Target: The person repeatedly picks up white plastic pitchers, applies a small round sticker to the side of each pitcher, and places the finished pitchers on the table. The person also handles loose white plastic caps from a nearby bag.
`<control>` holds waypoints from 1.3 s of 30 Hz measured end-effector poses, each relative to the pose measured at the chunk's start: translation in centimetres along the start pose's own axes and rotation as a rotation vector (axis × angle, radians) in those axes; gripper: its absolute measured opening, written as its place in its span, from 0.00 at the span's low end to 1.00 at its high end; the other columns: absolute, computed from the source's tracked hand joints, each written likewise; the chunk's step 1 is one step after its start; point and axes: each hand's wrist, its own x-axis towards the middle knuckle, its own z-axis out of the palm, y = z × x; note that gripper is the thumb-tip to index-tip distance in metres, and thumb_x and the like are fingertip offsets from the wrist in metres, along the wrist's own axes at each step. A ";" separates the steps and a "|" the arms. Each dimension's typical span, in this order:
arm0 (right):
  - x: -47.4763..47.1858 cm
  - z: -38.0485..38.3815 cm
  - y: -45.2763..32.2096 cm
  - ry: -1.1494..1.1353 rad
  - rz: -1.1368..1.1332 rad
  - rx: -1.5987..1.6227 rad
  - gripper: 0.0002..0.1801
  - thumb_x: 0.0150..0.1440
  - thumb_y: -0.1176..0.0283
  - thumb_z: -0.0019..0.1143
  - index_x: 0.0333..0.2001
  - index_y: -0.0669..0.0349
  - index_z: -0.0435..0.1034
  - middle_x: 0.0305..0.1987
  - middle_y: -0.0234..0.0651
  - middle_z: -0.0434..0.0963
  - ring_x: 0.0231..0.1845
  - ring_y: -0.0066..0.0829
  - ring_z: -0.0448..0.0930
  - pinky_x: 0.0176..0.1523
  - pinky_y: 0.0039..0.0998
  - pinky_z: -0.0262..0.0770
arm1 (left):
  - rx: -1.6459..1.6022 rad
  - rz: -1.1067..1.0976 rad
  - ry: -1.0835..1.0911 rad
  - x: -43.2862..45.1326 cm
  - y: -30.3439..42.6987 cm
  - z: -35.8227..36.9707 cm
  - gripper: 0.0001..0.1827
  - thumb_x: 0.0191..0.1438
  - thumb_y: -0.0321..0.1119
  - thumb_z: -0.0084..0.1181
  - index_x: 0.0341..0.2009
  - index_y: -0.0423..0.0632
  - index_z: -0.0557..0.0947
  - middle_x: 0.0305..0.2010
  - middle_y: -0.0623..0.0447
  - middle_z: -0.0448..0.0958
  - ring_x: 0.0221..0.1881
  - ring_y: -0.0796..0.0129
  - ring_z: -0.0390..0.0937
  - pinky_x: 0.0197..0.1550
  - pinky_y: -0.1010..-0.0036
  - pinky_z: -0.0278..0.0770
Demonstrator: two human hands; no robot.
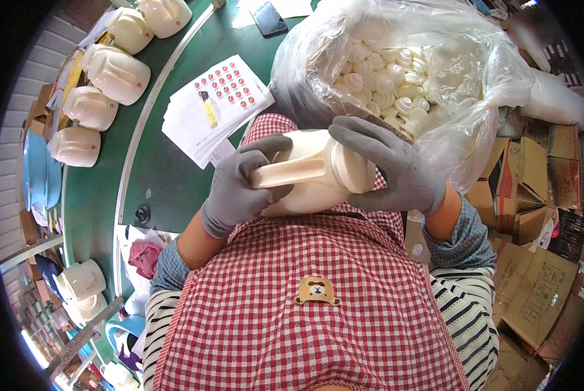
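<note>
A cream plastic jug (pixel 306 195) lies on its side above my lap, its handle turned up towards the camera. My left hand (pixel 245 183), in a grey glove, grips the jug's handle, thumb and fingers around it. At the jug's lidded end, my gloved right hand (pixel 387 163) has its fingers and thumb spread about the round cream lid (pixel 353 168). Beyond my left hand lies a stack of white sheets (pixel 189 122) with rows of red and green round stickers (pixel 223 78); a yellow cutter knife (pixel 209 110) rests on top.
Several cream jugs (pixel 118 76) stand along the green table (pixel 160 195) at the left. A large clear plastic bag (pixel 301 63) holds many cream lids (pixel 385 83). A phone (pixel 268 19) lies at the far edge. Cardboard boxes (pixel 541 293) are on the right.
</note>
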 end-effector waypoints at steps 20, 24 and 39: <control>0.0 1.0 -2.6 -0.120 0.209 -0.218 0.48 0.42 0.58 0.75 0.64 0.64 0.62 0.62 0.53 0.68 0.62 0.52 0.72 0.63 0.41 0.70 | 0.063 0.207 -0.032 -1.0 -1.4 0.3 0.16 0.36 0.29 0.69 0.31 0.37 0.80 0.54 0.39 0.78 0.52 0.52 0.79 0.54 0.67 0.75; 0.5 0.9 -3.9 -0.270 0.586 -0.391 0.53 0.47 0.42 0.67 0.65 0.68 0.59 0.58 0.55 0.72 0.56 0.51 0.76 0.59 0.41 0.73 | 0.165 0.233 0.025 -1.3 -0.3 1.4 0.17 0.34 0.30 0.68 0.32 0.37 0.80 0.53 0.40 0.78 0.53 0.50 0.77 0.56 0.64 0.74; -1.8 1.3 -2.4 0.207 0.307 -0.010 0.45 0.54 0.40 0.58 0.60 0.69 0.66 0.50 0.55 0.78 0.53 0.47 0.79 0.57 0.37 0.73 | 0.107 0.153 0.049 -1.4 -0.1 0.9 0.13 0.39 0.28 0.69 0.28 0.37 0.79 0.54 0.39 0.78 0.51 0.53 0.79 0.55 0.67 0.75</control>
